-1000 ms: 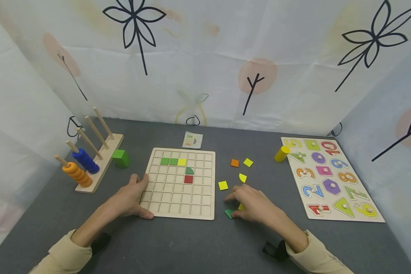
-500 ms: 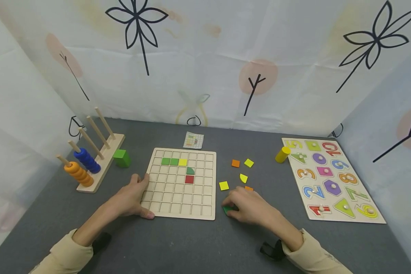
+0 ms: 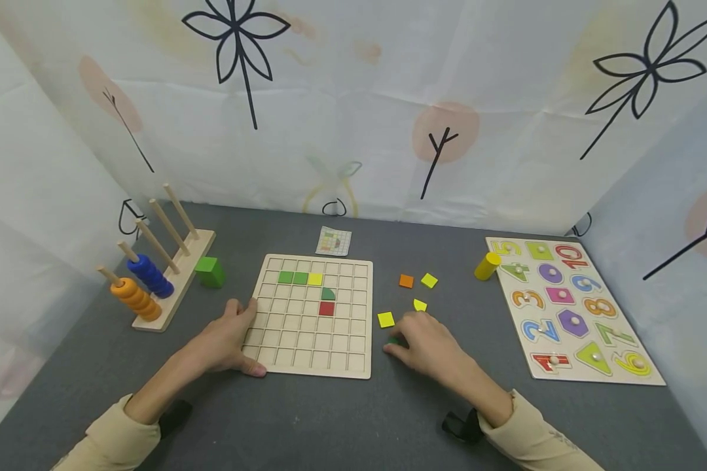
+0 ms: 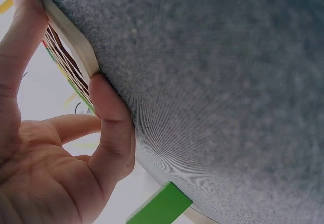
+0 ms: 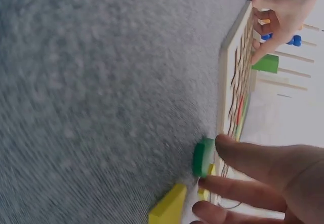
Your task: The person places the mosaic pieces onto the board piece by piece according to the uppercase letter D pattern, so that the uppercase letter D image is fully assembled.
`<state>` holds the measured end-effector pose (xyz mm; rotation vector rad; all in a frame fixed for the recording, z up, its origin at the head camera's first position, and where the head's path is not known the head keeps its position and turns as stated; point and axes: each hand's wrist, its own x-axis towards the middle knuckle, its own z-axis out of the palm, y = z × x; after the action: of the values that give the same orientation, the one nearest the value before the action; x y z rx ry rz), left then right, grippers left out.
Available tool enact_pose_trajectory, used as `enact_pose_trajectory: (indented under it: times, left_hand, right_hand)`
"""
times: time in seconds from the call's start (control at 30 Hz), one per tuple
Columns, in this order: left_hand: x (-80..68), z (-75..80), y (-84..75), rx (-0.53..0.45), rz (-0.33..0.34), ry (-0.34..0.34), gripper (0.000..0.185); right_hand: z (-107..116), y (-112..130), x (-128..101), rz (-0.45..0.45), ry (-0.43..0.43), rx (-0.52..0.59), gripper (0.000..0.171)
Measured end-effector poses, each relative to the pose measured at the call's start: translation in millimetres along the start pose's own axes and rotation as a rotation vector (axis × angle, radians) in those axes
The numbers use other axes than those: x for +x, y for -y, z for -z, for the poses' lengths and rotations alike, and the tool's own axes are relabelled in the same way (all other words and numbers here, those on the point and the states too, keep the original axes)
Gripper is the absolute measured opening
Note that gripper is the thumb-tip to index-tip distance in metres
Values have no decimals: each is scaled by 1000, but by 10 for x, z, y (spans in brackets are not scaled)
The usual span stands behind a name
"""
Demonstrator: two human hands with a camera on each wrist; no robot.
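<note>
Sliding toward the grid board (image 3: 312, 315), the right hand (image 3: 427, 345) pinches a green tile (image 5: 203, 157) near its right edge; left hand (image 3: 226, 340) grips the board's left edge. Five tiles sit placed, several remain loose.

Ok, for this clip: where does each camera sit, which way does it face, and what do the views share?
Head: worn high, facing forward and down at the grey table; shows both forearms, the left hand gripping the grid board and the right hand on a green piece.
Left wrist: low by the palm, looking along the tabletop; thumb and fingers on the board's edge.
Right wrist: low, tilted, looking across the table toward the board; fingertips at the green piece.
Shared: board, green block and left hand appear in both wrist views.
</note>
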<state>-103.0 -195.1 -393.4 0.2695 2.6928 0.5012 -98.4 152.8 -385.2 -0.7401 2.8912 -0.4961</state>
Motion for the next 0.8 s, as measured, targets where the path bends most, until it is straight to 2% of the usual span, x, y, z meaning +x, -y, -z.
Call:
enact_pose_trajectory:
  times: [0.07,0.2,0.27,0.47,0.8]
  left_hand:
    - [6,-4,1,0,1,1,139]
    - [5,-7,1,-3,-4,-2,139]
    - [4,-8,1,-5,-8,-6,139]
    - [3,-9,-2,-2,-10,-9,139]
    - [-13,-6,7,-12,-26,-15,139]
  right_hand:
    - [38,-19,-9,21,43,23,21]
    - [109,-68,-20,123,153,60,34]
    - [117,-83,-20,162,174,61,35]
    - [67,-74,-16,155,137,40,27]
    - [30,-11,-18,118,107,16,29]
